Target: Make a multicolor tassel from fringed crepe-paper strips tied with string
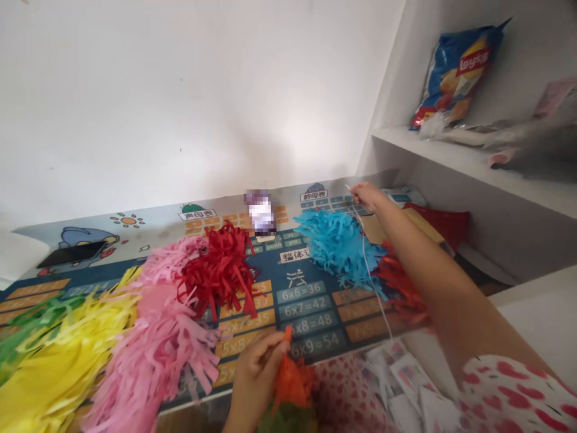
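My left hand is closed in a pinch on the twisted top of an orange tissue tassel, at the table's front edge. The tassel's fringe hangs down over my lap, with some green below it. Stretched out over the far right of the table, my right hand pinches a thin white string, which trails down toward the front edge. Beneath that string lies a blue tissue tassel. A red tassel rests beside the blue one, partly behind my right forearm.
Pink, dark red, yellow and green tassels cover the left side of the printed table mat. A phone stands near the wall. A dark tablet lies far left. A chip bag stands on the right shelf.
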### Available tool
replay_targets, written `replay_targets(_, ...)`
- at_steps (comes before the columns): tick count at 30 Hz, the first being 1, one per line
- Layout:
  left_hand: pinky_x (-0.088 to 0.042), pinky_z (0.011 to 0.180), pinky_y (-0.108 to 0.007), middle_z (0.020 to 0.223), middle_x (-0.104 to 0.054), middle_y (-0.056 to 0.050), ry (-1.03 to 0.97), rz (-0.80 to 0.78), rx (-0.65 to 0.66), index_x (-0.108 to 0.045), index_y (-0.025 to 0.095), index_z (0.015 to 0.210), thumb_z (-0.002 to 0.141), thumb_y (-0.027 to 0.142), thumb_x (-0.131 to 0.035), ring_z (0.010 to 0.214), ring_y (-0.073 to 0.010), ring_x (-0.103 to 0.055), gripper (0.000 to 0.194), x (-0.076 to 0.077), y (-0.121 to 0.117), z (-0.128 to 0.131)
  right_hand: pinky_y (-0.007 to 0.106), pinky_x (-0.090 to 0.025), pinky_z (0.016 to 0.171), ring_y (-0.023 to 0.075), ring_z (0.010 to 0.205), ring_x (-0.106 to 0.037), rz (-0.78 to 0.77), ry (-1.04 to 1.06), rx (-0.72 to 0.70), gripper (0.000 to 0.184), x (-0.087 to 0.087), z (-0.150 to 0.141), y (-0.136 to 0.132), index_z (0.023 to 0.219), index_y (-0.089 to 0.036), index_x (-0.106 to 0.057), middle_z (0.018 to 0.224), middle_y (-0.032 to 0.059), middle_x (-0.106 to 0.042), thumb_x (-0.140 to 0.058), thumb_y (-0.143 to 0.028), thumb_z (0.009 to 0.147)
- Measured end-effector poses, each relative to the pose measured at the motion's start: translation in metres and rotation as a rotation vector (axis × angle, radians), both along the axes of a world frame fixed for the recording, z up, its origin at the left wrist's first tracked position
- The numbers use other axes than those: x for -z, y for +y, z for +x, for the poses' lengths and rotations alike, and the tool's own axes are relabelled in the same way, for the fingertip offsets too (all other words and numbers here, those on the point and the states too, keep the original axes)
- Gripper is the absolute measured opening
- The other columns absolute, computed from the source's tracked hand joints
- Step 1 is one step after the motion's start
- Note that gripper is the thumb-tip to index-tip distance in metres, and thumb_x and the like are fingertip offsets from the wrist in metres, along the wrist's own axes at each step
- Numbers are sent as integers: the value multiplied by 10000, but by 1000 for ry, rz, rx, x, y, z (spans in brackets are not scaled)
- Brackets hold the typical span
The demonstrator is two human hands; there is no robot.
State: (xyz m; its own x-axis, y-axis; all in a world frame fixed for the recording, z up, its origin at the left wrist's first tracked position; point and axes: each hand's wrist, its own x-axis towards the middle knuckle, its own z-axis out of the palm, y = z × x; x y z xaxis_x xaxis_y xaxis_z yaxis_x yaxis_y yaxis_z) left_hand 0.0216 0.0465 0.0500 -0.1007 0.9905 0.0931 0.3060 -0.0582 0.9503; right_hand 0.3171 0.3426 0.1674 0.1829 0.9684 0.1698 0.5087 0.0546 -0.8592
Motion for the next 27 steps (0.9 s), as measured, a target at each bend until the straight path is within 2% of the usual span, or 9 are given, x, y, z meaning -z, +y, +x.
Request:
replay_targets(2, -531, 612, -251, 732, -729, -42, -238, -162, -57, -719, 181, 790, 760, 447, -708, 672, -171, -669, 268, 1, 0, 3, 194, -393, 488, 58, 494, -454, -6, 64, -55, 124, 1, -13, -37, 812, -135, -612, 639, -30, -536, -580, -209, 906)
replay_targets(3, -520, 595, -240, 708, -721, -33, -388, -214, -86, -696, 174, 775, 724, 453, -737, 637, -154, -657, 286, 1, 0, 5, 194, -362, 475, 56, 478, -434, 42, 128, -112, 103, 5, -23, -64, 793, -155, -615, 623, -39, -527, -600, -207, 881)
replay_targets(4, -514, 592, -233, 698, -716, -25, -530, -253, -103, -673, 172, 761, 677, 449, -773, 616, -142, -650, 306, 1, 0, 7, 199, -360, 482, 64, 489, -449, 101, 165, -173, 96, 12, -35, -95, 789, -172, -628, 636, -37, -548, -622, -239, 858)
replay_targets(6, -508, 591, -223, 685, -705, -6, -747, -315, -129, -637, 171, 745, 588, 421, -835, 589, -122, -641, 355, 0, -2, 11, 215, -391, 521, 99, 558, -519, 156, 102, -298, 110, 29, -61, -163, 757, -189, -658, 667, -20, -610, -662, -287, 806)
replay_targets(9, -496, 582, -205, 669, -690, 15, -906, -375, -129, -626, 166, 740, 534, 371, -877, 568, -102, -629, 384, -3, -6, 15, 216, -383, 506, 108, 527, -518, 101, 36, -435, 143, 58, -99, -245, 714, -196, -678, 588, -20, -607, -624, -285, 811)
replay_targets(11, -495, 590, -199, 668, -688, 17, -950, -366, -117, -629, 162, 738, 551, 348, -877, 572, -96, -624, 362, -5, -11, 13, 211, -379, 503, 103, 510, -506, 72, 25, -449, 166, 73, -117, -275, 704, -192, -679, 572, -18, -603, -598, -273, 824)
replay_targets(14, -495, 606, -197, 660, -689, 9, -972, -332, -125, -636, 158, 745, 587, 325, -867, 585, -98, -623, 326, -6, -17, 9, 202, -385, 506, 102, 516, -517, 51, 28, -464, 181, 83, -130, -290, 744, -195, -710, 608, -7, -641, -591, -288, 844)
replay_targets(18, -491, 593, -195, 661, -690, 1, -986, -299, -152, -642, 155, 753, 600, 322, -864, 580, -99, -618, 317, -6, -22, 5, 200, -399, 516, 102, 524, -538, 90, 38, -469, 180, 81, -131, -291, 769, -211, -736, 663, 0, -685, -600, -293, 851)
replay_targets(27, -497, 610, -188, 685, -706, 4, -999, -264, -151, -656, 154, 742, 588, 301, -872, 600, -101, -647, 304, -5, -24, 8, 207, -395, 536, 103, 529, -535, 91, 20, -482, 177, 86, -135, -293, 758, -216, -743, 643, -7, -678, -612, -298, 844)
